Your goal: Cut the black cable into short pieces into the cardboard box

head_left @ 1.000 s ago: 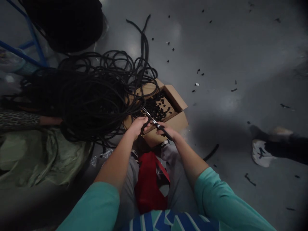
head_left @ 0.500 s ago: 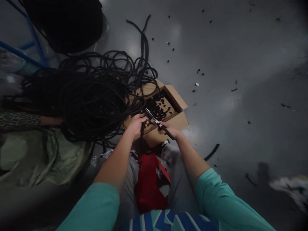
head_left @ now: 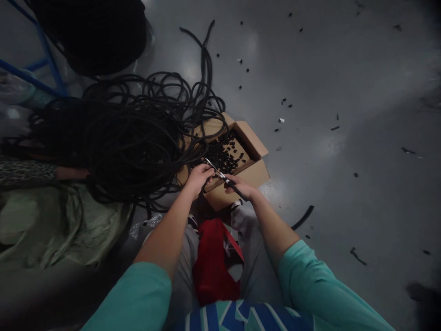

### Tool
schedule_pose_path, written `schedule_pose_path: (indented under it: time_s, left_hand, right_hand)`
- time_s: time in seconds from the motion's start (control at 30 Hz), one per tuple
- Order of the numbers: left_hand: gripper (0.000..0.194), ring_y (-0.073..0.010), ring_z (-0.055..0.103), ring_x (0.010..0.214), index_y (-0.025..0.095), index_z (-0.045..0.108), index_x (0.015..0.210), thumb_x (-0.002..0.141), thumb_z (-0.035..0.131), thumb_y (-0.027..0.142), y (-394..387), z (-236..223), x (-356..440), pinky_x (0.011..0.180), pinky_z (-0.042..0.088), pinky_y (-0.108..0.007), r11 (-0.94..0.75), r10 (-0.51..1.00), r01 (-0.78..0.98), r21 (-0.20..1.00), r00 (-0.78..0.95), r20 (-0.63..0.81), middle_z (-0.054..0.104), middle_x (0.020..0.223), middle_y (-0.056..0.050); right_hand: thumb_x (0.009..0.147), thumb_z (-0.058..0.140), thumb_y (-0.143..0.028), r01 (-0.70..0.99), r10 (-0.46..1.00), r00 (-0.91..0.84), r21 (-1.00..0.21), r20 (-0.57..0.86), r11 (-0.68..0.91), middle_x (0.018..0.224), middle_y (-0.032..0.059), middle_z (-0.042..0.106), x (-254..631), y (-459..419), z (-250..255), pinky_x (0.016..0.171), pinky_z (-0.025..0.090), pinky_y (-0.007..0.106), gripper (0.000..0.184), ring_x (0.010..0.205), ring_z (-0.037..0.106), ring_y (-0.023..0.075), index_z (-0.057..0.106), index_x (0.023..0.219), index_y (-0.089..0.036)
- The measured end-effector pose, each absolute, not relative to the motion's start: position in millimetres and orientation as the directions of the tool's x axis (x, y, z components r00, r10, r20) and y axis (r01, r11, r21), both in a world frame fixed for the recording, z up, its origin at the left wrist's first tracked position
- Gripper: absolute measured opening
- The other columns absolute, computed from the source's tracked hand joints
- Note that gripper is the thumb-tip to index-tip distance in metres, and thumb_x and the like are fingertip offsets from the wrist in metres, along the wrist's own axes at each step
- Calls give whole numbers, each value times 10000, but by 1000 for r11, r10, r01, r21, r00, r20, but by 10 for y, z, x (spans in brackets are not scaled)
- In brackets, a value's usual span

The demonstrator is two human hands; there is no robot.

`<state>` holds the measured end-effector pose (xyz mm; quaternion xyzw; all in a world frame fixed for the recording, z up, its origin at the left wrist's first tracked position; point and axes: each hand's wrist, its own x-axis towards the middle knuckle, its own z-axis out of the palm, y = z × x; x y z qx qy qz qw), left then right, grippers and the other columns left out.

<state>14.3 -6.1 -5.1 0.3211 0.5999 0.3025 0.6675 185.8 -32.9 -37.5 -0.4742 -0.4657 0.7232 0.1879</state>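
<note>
While gripping scissors (head_left: 233, 185) with the right hand (head_left: 242, 186), holds black cord (head_left: 206, 182) between the fingers of the left hand (head_left: 197, 178), beside an open cardboard box (head_left: 254, 174).

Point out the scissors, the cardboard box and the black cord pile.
Scissors (head_left: 227, 180): head view, where metal meets dark handle.
Cardboard box (head_left: 251, 139): head view, on its upper-right flap.
Black cord pile (head_left: 138, 133): head view, on the tangled middle.
</note>
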Motion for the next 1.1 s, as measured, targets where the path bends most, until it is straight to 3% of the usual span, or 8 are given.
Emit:
schedule_pose_path:
  time_s: [0.37,0.93,1.1]
  left_hand:
    - [113,-51,450,371,121,538,627,669,610,198,-65,-153,112,362,323,-173,562,815,78,823,114,-568,535,486,21]
    - [178,-57,459,404,106,567,677,651,634,269,-12,-92,16,382,317,-188,551,815,87,830,156,-558,557,545,-6]
    - [211,-72,498,445,127,536,759,593,666,146,-11,-94,2,447,372,-199,503,839,164,848,141,-525,555,549,22]
  right_hand:
    - [508,587,-140,162,704,-492,-849,-511,-503,724,-30,530,1838,-357,-379,704,364,261,613,721,478,133,528,1117,-173]
    - [489,552,-159,189,713,-408,-816,-571,-546,430,-89,414,1806,-355,-270,397,266,186,386,385,357,58,600,872,-147]
    - [501,557,-176,164,700,-420,-807,-577,-567,412,-98,391,1829,-354,-306,372,253,183,425,351,340,55,591,923,-135]
